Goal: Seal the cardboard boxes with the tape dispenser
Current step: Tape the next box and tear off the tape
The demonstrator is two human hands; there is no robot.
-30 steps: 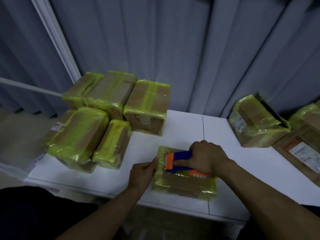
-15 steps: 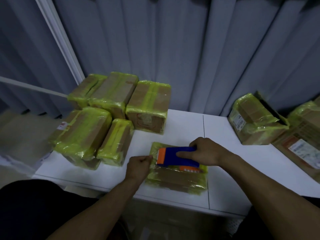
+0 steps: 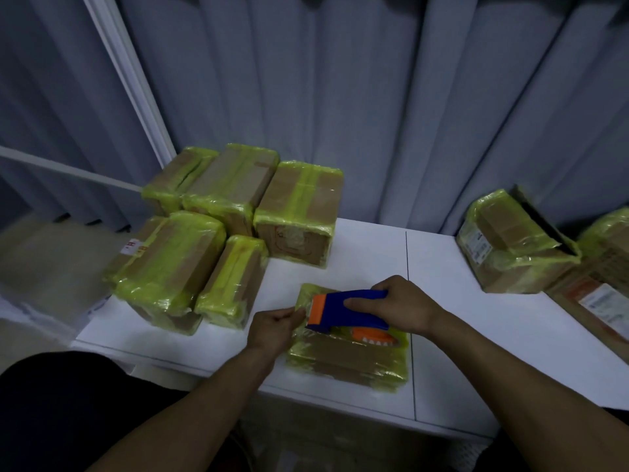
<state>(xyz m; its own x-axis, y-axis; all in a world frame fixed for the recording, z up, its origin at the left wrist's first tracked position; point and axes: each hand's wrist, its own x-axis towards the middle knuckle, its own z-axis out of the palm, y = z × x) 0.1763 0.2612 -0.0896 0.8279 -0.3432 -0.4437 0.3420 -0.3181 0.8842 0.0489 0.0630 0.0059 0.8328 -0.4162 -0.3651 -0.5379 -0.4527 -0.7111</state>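
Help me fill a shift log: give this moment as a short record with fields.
surface: white table
box in work: flat cardboard box, wrapped in yellow-green tape, at the near edge
tool: blue and orange tape dispenser, on top of that box
right hand: grips the dispenser
left hand: grips the box's left edge
far left: cluster of taped boxes
far right: taped box with label; others cut off

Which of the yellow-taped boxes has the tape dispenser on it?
The flat box at the table's front edge, apart from the others. The blue-and-orange tape dispenser sits on it in the right hand, and the left hand pinches its left edge.
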